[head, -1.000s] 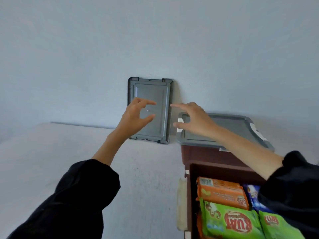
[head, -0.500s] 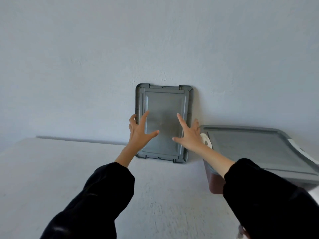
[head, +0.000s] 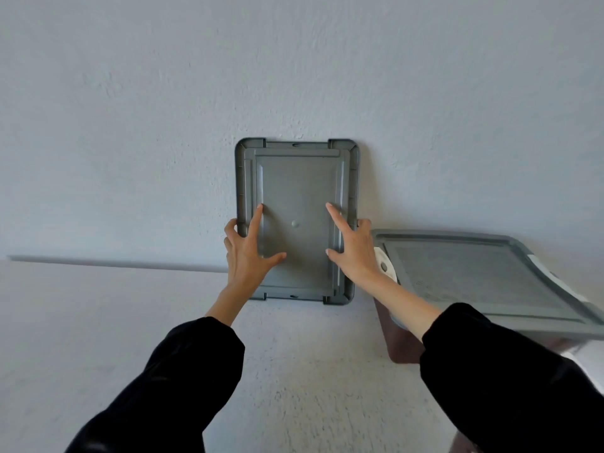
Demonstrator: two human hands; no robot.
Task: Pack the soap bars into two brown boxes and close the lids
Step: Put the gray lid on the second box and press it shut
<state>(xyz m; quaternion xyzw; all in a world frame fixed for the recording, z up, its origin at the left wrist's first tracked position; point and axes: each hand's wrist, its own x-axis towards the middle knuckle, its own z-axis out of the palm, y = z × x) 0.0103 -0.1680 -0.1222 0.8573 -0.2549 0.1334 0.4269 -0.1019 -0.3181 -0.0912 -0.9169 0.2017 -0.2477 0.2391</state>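
Half done, at a guess: shows one brown box (head: pixel 402 346) at right already under its closed lid (head: pixel 474 279). Grips loose lid (head: pixel 295 188), upright against wall (head: pixel 130 125), with left hand (head: pixel 246 253) and right hand (head: pixel 356 253), fingers hooked round its side edges. Leaves the other, unseen, to cover.

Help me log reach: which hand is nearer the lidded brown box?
Right. The right hand grips the right edge of the leaning lid, next to the brown box; the left hand grips its left edge, farther.
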